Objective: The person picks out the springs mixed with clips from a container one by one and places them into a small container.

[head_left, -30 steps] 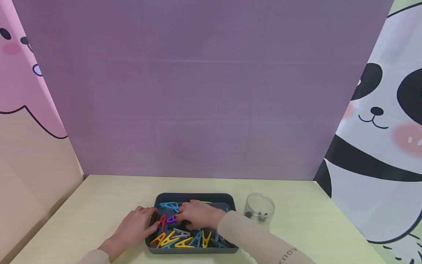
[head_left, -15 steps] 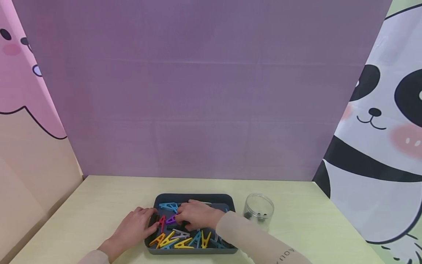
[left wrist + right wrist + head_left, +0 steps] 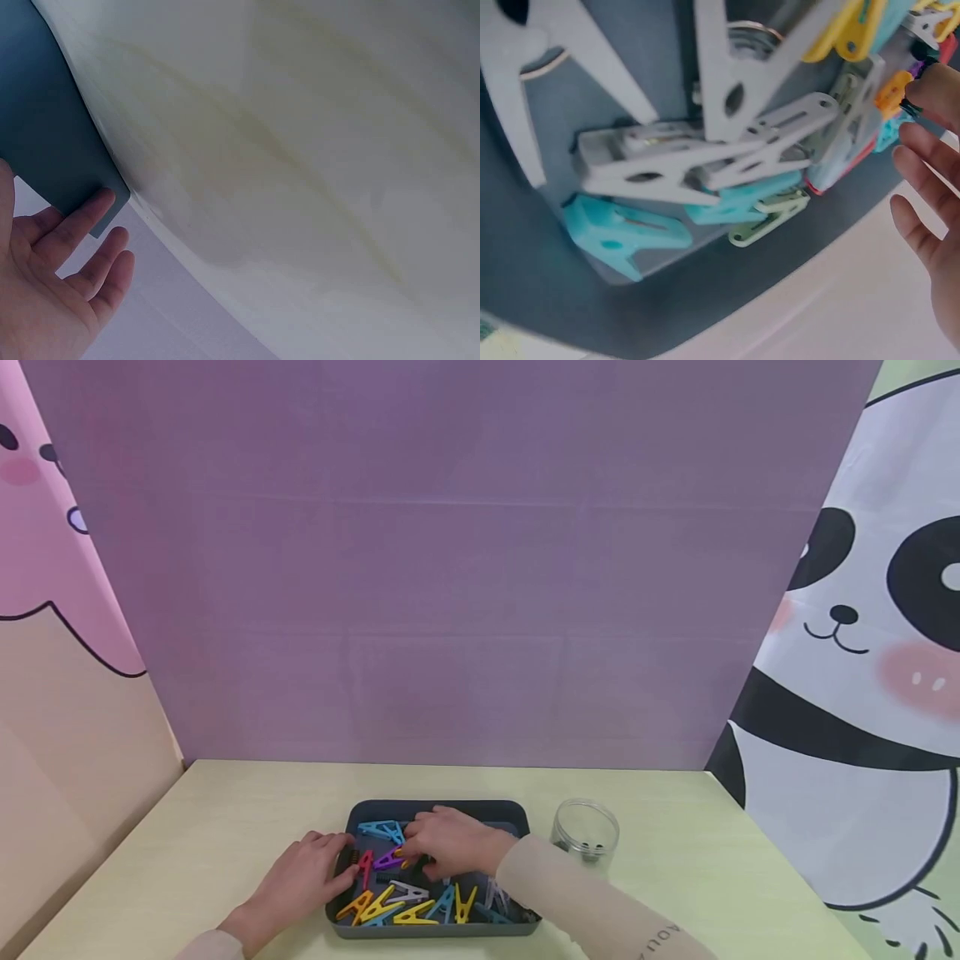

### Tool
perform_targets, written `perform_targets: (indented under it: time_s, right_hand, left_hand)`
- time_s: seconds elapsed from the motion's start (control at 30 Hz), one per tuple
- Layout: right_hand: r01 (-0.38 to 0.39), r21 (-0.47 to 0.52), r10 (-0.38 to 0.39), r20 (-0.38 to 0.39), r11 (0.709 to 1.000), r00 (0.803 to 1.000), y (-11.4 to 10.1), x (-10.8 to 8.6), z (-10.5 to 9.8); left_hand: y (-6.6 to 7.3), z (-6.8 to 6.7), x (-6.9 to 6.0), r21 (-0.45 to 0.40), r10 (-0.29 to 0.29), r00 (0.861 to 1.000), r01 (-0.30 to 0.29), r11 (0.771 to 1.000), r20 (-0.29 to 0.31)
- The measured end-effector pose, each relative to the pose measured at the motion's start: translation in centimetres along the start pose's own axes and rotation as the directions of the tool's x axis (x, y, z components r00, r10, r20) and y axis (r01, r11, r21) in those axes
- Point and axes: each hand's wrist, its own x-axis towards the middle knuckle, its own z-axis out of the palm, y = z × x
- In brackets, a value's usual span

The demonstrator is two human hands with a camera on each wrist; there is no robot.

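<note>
"Inside the tray (image 3: 435,932), what is the right hand (image 3: 450,845) at?"

"Its fingers reach down near the tray's middle; a small dark piece (image 3: 910,107) shows by the fingertips in the right wrist view, but whether they pinch it or only touch it, I cannot tell."

"And the left hand (image 3: 300,877)?"

"At the tray's left side, thumb spread well apart from the fingers; it rests against the rim and holds no peg; to my mind it is there to steady the tray for the other hand."

"Where do the pegs lie?"

"Those I see lie loose in the tray, at odd angles; blue pegs (image 3: 381,829) near its back left corner, a purple peg (image 3: 387,858) and a red peg (image 3: 366,865) towards its left side, yellow pegs (image 3: 462,913) along its front; the raised walls presumably stop them scattering over the table (image 3: 262,802)."

"And the jar (image 3: 587,831)?"

"Upright, just right of the tray, with small dark bits (image 3: 592,857) inside; perhaps set there for the right hand's easy reach; whether it wears a lid, I cannot make out."

"Any writing?"

"Only on the right sleeve (image 3: 600,897), which crosses the tray's front right corner; its dark letters (image 3: 660,942) may include an A, an O and a U, the rest doubtful; I can read no brand on tray, pegs or jar."
</note>
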Motion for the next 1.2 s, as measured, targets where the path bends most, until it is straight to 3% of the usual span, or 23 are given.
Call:
perform_targets:
  time_s: [0.33, 0.6, 0.93, 1.2]
  right_hand:
    - [-0.009, 0.038, 0.010, -0.031, 0.999, 0.999, 0.7, -1.2, -2.1]
    - [-0.085, 0.048, 0.087, -0.036, 0.995, 0.996, 1.7, -2.6, -3.5]
    - [-0.128, 0.052, 0.134, -0.114, 0.990, 0.984, 3.9, -5.8, -5.0]
    - [-0.219, 0.130, 0.236, -0.137, 0.967, 0.962, 5.7, -9.6, -4.7]
  left_hand:
    - [-0.1, 0.1, 0.1, 0.012, -0.002, 1.000, 0.002, 1.000, -0.001]
    - [0.0, 0.1, 0.1, 0.013, 0.001, 1.000, -0.001, 1.000, 0.002]
    - [0.1, -0.1, 0.0, 0.004, -0.009, 1.000, 0.009, 1.000, 0.012]
    - [0.0, 0.1, 0.1, 0.005, -0.001, 1.000, 0.001, 1.000, 0.006]
